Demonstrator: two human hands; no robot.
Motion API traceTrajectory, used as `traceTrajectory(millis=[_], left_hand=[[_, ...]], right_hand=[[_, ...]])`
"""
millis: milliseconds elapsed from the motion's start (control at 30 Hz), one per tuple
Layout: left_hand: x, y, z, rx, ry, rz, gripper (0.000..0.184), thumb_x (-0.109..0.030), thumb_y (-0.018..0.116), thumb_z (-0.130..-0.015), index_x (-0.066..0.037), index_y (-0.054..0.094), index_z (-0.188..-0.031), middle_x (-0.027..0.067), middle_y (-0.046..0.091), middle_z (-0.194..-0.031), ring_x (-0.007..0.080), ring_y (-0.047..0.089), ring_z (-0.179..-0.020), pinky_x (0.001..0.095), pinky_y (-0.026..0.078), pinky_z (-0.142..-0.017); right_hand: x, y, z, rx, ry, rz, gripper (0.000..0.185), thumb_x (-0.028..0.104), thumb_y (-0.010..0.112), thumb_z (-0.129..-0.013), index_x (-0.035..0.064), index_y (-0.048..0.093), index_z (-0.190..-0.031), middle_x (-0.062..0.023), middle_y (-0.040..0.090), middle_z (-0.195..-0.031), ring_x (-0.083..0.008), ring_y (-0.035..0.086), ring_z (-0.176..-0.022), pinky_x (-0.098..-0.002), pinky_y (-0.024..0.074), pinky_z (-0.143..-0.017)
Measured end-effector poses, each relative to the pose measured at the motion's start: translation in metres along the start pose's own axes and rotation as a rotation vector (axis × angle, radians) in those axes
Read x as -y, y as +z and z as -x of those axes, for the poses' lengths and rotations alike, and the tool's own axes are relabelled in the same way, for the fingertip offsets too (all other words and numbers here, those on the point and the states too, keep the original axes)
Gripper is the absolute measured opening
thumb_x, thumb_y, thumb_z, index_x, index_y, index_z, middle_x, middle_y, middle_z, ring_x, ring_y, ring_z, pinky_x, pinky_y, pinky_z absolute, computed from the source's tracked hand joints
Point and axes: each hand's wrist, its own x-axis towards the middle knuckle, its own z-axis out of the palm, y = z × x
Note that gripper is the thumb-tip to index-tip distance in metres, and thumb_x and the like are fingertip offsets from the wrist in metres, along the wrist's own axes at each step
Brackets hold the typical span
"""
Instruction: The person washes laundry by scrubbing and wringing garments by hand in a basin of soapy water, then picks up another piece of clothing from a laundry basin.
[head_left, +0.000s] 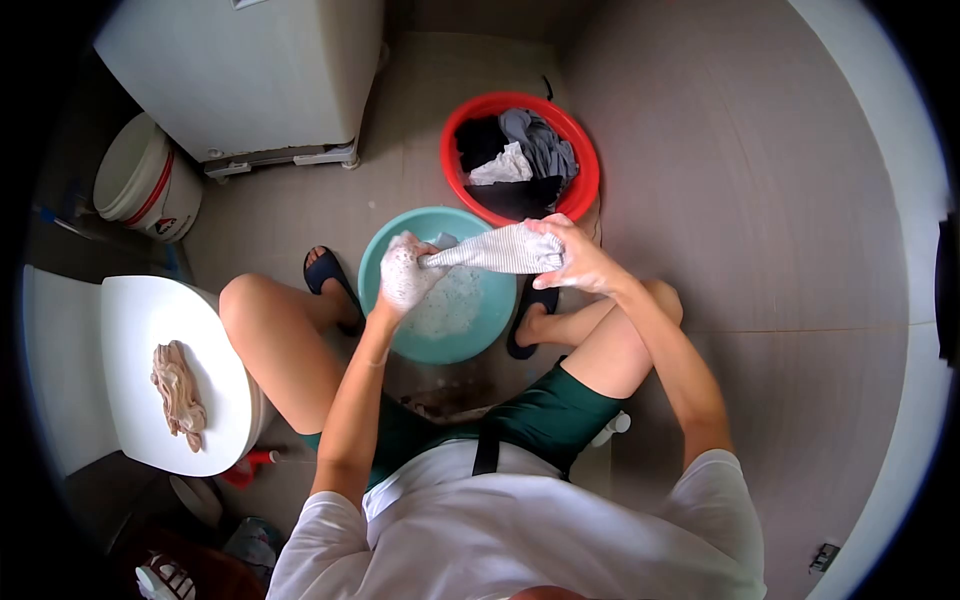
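Observation:
A pale, ribbed sock [495, 250] is stretched sideways over the teal basin [380, 335]. Thick suds cover my left hand [405, 272], which is closed around the sock's narrow end. At its wider end, my right hand [578, 258] grips the fabric between thumb and fingers, with some foam on it. Below the sock, the basin holds cloudy, foamy water [440, 305]. A small piece of greyish cloth shows by my left hand at the water; its kind cannot be made out.
Just beyond the basin stands a red tub [590, 160] of dark, grey and white clothes [540, 145]. A beige cloth [178, 395] lies on the closed toilet lid [130, 330] at left. A white bucket [150, 180] and white appliance [270, 80] stand at the back left; a wall [760, 200] bounds the right.

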Motion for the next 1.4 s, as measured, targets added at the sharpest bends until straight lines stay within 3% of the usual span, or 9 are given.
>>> traceTrajectory(millis=[33,167,300,467,633,933,1167,1267,1400], left_hand=[[0.003,-0.001,0.001,-0.066,0.084,-0.085,0.023,-0.017,0.075,-0.063,-0.004,0.071,-0.081,0.016,0.062,-0.104,0.0331,0.059,-0.091,0.036,0.047,-0.083],[0.006,0.004,0.003,0.207,-0.312,1.212,0.02,-0.013,0.066,-0.079,0.0,0.065,-0.094,0.0081,0.063,-0.095,0.0198,0.061,-0.082,0.0284,0.049,-0.072],[0.023,0.025,0.018,0.173,-0.577,1.892,0.043,-0.031,0.054,-0.091,0.0,0.052,-0.12,0.0145,0.057,-0.119,0.0261,0.054,-0.11,0.0403,0.044,-0.095],[0.042,0.077,0.04,0.366,-0.743,1.884,0.081,-0.063,0.046,-0.084,-0.004,0.032,-0.137,0.0163,0.042,-0.135,0.0311,0.044,-0.123,0.0563,0.032,-0.101],[0.028,0.091,0.033,0.539,-0.626,2.099,0.092,-0.071,0.047,-0.077,-0.004,0.029,-0.139,0.018,0.035,-0.14,0.0354,0.041,-0.124,0.0624,0.027,-0.102],[0.042,0.085,0.003,0.1,-0.392,2.266,0.041,-0.027,0.047,-0.095,-0.003,0.044,-0.128,0.0141,0.055,-0.12,0.0269,0.054,-0.108,0.0416,0.042,-0.098],[0.01,0.07,0.011,0.023,-0.396,2.332,0.046,-0.032,0.049,-0.093,-0.005,0.043,-0.13,0.0136,0.053,-0.123,0.0284,0.05,-0.114,0.0431,0.04,-0.1],[0.032,0.068,0.006,-0.085,-0.363,2.328,0.045,-0.034,0.046,-0.094,-0.004,0.044,-0.127,0.0117,0.055,-0.117,0.0245,0.053,-0.109,0.041,0.042,-0.097],[0.043,0.076,0.009,0.033,-0.294,2.449,0.042,-0.031,0.045,-0.095,0.0,0.043,-0.124,0.0091,0.057,-0.104,0.0199,0.055,-0.094,0.0366,0.045,-0.089]], right_hand=[[-0.004,0.002,0.0,0.001,-0.027,0.293,0.067,-0.005,0.077,-0.061,-0.0019,0.051,-0.123,-0.008,0.048,-0.113,-0.0194,0.052,-0.103,-0.0288,0.0409,-0.092],[-0.032,0.009,-0.009,-0.071,-0.038,0.155,0.038,0.007,0.075,-0.07,-0.003,0.059,-0.103,-0.0069,0.052,-0.101,-0.0198,0.054,-0.093,-0.0298,0.0441,-0.085],[-0.032,0.03,-0.018,-0.252,0.222,-1.044,0.026,0.015,0.067,-0.082,0.0068,0.059,-0.106,-0.0021,0.058,-0.103,-0.0137,0.055,-0.098,-0.0299,0.0451,-0.083],[-0.032,0.055,-0.036,-0.225,0.298,-1.582,0.021,0.015,0.053,-0.092,0.0106,0.055,-0.112,-0.0014,0.058,-0.108,-0.0158,0.056,-0.101,-0.0372,0.0458,-0.085],[-0.028,0.098,-0.032,-0.286,0.219,-1.453,0.027,0.012,0.053,-0.091,0.0074,0.051,-0.118,-0.0042,0.056,-0.115,-0.0162,0.055,-0.106,-0.0365,0.0478,-0.086],[-0.053,0.142,0.006,-0.315,0.375,-1.005,0.067,0.016,0.066,-0.083,0.0169,0.031,-0.14,-0.0058,0.038,-0.137,-0.0192,0.035,-0.127,-0.0399,0.0351,-0.099],[-0.046,0.165,-0.011,-0.164,0.141,-0.893,0.091,0.01,0.075,-0.074,0.0066,0.017,-0.145,-0.0087,0.031,-0.141,-0.0206,0.029,-0.131,-0.0316,0.025,-0.106],[-0.047,0.162,-0.005,-0.092,0.378,-0.891,0.083,0.012,0.074,-0.075,0.0058,0.024,-0.141,-0.01,0.034,-0.137,-0.0205,0.038,-0.124,-0.0374,0.0405,-0.096],[-0.042,0.166,-0.007,-0.137,0.255,-1.32,0.072,0.012,0.07,-0.079,0.0072,0.029,-0.138,-0.0103,0.046,-0.124,-0.0192,0.051,-0.11,-0.0354,0.0545,-0.078]])
